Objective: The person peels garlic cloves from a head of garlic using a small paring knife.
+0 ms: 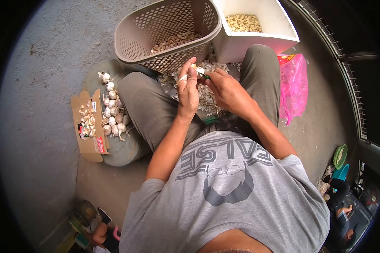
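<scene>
My left hand (188,86) is raised above my lap, its fingers closed on a piece of garlic (199,71) with pale skin on it. A white band wraps one of its fingers. My right hand (230,92) meets it from the right, gripping a small knife (206,76) of which only a bit of green shows; the blade is hard to make out. Beneath both hands, papery garlic peelings (209,99) are heaped on the floor between my legs.
Ahead stand a perforated basket (126,46) with unpeeled cloves and a white foam box (266,40) with peeled cloves. Whole garlic bulbs (112,109) and a cardboard box (95,145) of cloves lie left. A pink bag (294,84) sits right. Other people are behind me.
</scene>
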Available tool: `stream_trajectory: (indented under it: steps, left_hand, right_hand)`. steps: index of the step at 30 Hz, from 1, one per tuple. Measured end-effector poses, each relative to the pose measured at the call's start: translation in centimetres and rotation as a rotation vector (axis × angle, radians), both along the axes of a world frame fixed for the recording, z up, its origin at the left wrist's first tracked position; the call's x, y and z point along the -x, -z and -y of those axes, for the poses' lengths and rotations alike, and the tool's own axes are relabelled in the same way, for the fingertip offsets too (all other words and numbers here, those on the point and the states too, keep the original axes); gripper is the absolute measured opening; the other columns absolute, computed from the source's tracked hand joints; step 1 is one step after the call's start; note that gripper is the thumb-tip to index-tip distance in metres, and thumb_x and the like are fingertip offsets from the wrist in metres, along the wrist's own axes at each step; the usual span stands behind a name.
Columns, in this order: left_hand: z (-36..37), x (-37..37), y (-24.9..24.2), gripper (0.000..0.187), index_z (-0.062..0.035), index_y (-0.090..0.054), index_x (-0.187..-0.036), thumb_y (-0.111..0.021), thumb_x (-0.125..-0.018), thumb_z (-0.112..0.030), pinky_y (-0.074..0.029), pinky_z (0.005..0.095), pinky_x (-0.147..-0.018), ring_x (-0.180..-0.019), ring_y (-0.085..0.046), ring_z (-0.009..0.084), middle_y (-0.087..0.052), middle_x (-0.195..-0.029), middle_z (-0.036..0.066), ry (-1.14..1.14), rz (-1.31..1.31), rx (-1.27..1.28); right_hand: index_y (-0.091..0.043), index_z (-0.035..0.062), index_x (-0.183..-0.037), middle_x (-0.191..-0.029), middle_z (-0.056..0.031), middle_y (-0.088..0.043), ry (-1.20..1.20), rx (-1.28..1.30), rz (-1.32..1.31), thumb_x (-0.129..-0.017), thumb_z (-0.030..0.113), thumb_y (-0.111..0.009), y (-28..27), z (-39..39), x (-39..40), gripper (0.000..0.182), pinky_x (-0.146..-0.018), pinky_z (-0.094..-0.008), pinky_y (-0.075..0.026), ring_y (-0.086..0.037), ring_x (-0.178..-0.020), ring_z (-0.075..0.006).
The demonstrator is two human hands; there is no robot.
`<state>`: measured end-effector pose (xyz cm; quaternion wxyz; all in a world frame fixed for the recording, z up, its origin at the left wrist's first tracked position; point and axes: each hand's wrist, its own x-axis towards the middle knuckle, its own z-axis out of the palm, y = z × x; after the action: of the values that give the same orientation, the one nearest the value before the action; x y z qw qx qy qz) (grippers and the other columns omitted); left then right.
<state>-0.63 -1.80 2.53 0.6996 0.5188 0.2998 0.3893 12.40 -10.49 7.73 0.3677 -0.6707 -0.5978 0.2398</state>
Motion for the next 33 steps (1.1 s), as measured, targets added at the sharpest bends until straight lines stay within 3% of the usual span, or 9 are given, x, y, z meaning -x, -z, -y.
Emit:
stream_trajectory:
  steps: [4, 9, 14, 17, 19, 24, 27, 30, 33]
  left_hand:
    - [0.3, 0.0, -0.7, 0.046, 0.0054, -0.053, -0.141, -0.043, -0.114, -0.031, -0.048, 0.0346, -0.091, -0.098, -0.055, 0.0213, -0.05, -0.12, 0.014, -0.14, -0.3, -0.598]
    - [0.3, 0.1, -1.0, 0.049, 0.0037, -0.055, -0.143, -0.044, -0.113, -0.034, -0.044, 0.0348, -0.098, -0.109, -0.055, 0.0223, -0.054, -0.123, 0.014, -0.22, -0.308, -0.69]
    - [-0.2, 0.8, -1.3, 0.05, 0.0056, -0.055, -0.142, -0.044, -0.113, -0.034, -0.046, 0.0348, -0.096, -0.106, -0.055, 0.022, -0.054, -0.124, 0.014, -0.197, -0.277, -0.64]
    - [-0.2, 0.8, -1.7, 0.054, 0.007, -0.057, -0.14, -0.045, -0.113, -0.038, -0.045, 0.032, -0.094, -0.104, -0.054, 0.0173, -0.055, -0.122, 0.01, -0.139, -0.149, -0.451]
    - [-0.3, 0.9, -1.4, 0.053, 0.0072, -0.056, -0.14, -0.046, -0.112, -0.037, -0.05, 0.0265, -0.083, -0.097, -0.055, 0.0114, -0.052, -0.111, 0.005, -0.105, -0.088, -0.385]
    - [-0.4, 0.9, -0.7, 0.055, 0.0077, -0.057, -0.138, -0.046, -0.112, -0.04, -0.049, 0.0264, -0.081, -0.095, -0.055, 0.0112, -0.054, -0.112, 0.005, -0.007, 0.054, -0.104]
    - [-0.7, 0.6, 0.0, 0.056, 0.0072, -0.057, -0.137, -0.046, -0.112, -0.041, -0.05, 0.0268, -0.078, -0.09, -0.056, 0.0114, -0.054, -0.113, 0.005, -0.044, 0.008, -0.17]
    - [-0.4, 0.2, 0.5, 0.055, 0.0065, -0.057, -0.137, -0.046, -0.112, -0.041, -0.051, 0.0269, -0.074, -0.087, -0.057, 0.0114, -0.054, -0.113, 0.006, -0.1, -0.029, -0.239]
    - [0.0, 0.1, -0.4, 0.057, 0.0052, -0.054, -0.14, -0.047, -0.111, -0.044, -0.048, 0.0238, -0.072, -0.083, -0.056, 0.0092, -0.06, -0.106, 0.005, -0.1, -0.007, -0.202]
  right_hand:
    - [-0.059, -0.0084, -0.095, -0.094, -0.0266, -0.062, -0.023, 0.033, 0.129, -0.096, 0.005, -0.059, -1.4, -0.2, 0.2, 0.013, -0.075, -0.0537, -0.052, -0.064, -0.084, -0.0478]
    - [-0.059, -0.0075, -0.095, -0.094, -0.0271, -0.062, -0.035, -0.065, 0.141, -0.092, 0.003, -0.06, -1.2, -0.7, 0.1, 0.011, -0.072, -0.0536, -0.055, -0.065, -0.082, -0.048]
    - [-0.057, -0.0079, -0.091, -0.09, -0.0252, -0.061, -0.041, -0.04, 0.207, -0.096, 0.005, -0.059, -1.4, -0.8, 0.8, 0.014, -0.075, -0.0515, -0.052, -0.065, -0.083, -0.0455]
    - [-0.059, -0.0091, -0.092, -0.086, -0.0236, -0.063, -0.101, -0.104, -0.054, -0.099, 0.009, -0.059, 0.0, -1.5, -0.3, 0.019, -0.073, -0.0487, -0.049, -0.064, -0.078, -0.0415]
    - [-0.06, -0.0091, -0.094, -0.083, -0.0216, -0.063, -0.078, 0.037, -0.267, -0.101, 0.011, -0.059, -0.4, -1.4, -0.6, 0.021, -0.07, -0.0465, -0.047, -0.063, -0.075, -0.0362]
    - [-0.062, -0.0084, -0.098, -0.076, -0.0151, -0.06, -0.069, 0.457, -0.681, -0.104, 0.014, -0.057, -2.6, -1.0, -2.0, 0.023, -0.066, -0.0403, -0.046, -0.063, -0.074, -0.0221]
    - [-0.061, -0.0079, -0.096, -0.077, -0.0179, -0.061, -0.076, 0.433, -0.621, -0.103, 0.011, -0.058, -2.3, -0.9, -2.1, 0.021, -0.067, -0.042, -0.048, -0.064, -0.074, -0.0301]
    - [-0.061, -0.0074, -0.096, -0.082, -0.0217, -0.062, -0.089, -0.151, -0.045, -0.101, 0.01, -0.06, -0.7, -0.5, -1.4, 0.018, -0.07, -0.0472, -0.05, -0.063, -0.077, -0.0409]
    - [-0.06, -0.0063, -0.096, -0.089, -0.0242, -0.063, -0.029, -0.096, -0.025, -0.099, 0.009, -0.061, -1.0, 0.2, -0.4, 0.016, -0.073, -0.0522, -0.05, -0.061, -0.082, -0.0478]
